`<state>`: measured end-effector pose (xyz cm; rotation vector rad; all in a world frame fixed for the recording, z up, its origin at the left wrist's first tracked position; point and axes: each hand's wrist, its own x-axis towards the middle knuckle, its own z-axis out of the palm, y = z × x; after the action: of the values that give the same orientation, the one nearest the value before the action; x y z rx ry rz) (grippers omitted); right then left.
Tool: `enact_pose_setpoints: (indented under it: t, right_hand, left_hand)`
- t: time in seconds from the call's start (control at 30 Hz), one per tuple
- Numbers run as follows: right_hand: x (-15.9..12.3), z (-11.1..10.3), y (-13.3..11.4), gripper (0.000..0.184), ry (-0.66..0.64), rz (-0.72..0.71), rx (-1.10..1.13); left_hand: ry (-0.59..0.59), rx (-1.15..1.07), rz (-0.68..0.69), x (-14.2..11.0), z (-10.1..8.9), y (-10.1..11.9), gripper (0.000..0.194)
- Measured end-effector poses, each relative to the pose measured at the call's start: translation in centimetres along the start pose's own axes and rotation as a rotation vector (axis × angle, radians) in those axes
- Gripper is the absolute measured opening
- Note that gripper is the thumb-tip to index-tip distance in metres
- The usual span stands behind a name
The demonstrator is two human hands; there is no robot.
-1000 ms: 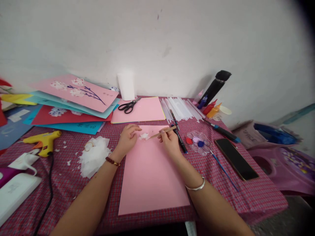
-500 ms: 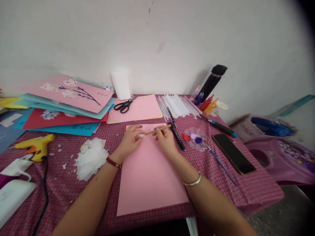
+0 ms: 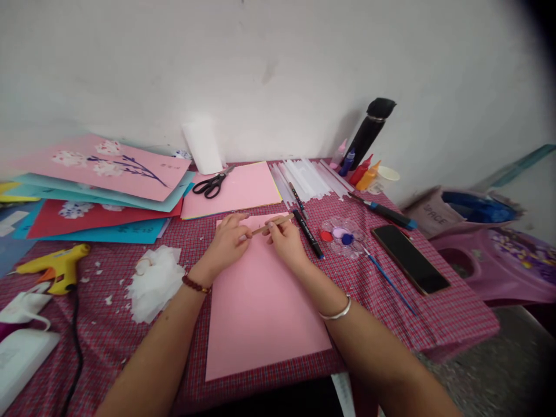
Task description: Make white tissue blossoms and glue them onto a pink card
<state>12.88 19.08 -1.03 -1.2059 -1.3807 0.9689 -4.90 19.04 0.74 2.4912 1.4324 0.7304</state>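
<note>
Tan and slim, a wooden stick (image 3: 260,229) sits pinched in the fingers of the right hand (image 3: 284,237), its long axis tilting roughly from two o'clock to eight, its lower end reaching the fingertips of the left hand (image 3: 228,240). That hand is curled narrow; whether it grips anything cannot be told. The right hand is the nearer, being on the stick itself. Under both lies the far part of a pink sheet (image 3: 264,313), running lengthwise twelve to six on the cloth-covered bench (image 3: 452,321). Farther out are a white tissue pile (image 3: 156,284) towards eight o'clock, scissors (image 3: 212,184) at eleven, a paint palette (image 3: 343,234) at three, and the wall (image 3: 269,104) at twelve.
</note>
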Motion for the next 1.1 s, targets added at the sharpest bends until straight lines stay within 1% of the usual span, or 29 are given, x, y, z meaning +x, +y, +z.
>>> enact_pose_setpoints:
  t: [0.23, 0.37, 0.53, 0.6, 0.77, 1.0, 1.1]
  right_hand:
    - [-0.2, -0.5, -1.0, 0.016, 0.094, 0.01, 0.109]
    - [-0.4, -0.5, -1.1, 0.015, 0.035, 0.002, 0.124]
    - [-0.6, 0.0, -0.9, 0.016, -0.022, -0.029, 0.038]
    - [-0.6, 0.0, -0.8, 0.016, -0.024, -0.039, 0.009]
    - [-0.4, 0.0, -0.6, 0.016, 0.026, -0.058, -0.022]
    - [-0.3, 0.2, -0.6, 0.016, -0.002, -0.05, -0.04]
    - [-0.3, -0.2, -0.7, 0.016, 0.001, -0.068, -0.029]
  left_hand:
    - [0.05, -0.048, -0.115, 0.4, 0.3, -0.4, 0.01]
    - [0.092, -0.078, -0.155, 0.5, 0.4, -0.4, 0.01]
    - [0.127, -0.099, -0.171, 0.3, 0.6, -0.5, 0.01]
    - [0.122, -0.1, -0.189, 0.4, 0.6, -0.5, 0.01]
    - [0.11, -0.106, -0.217, 0.5, 0.5, -0.4, 0.009]
    - [0.105, -0.112, -0.204, 0.5, 0.6, -0.8, 0.009]
    - [0.097, -0.115, -0.21, 0.4, 0.6, -0.8, 0.01]
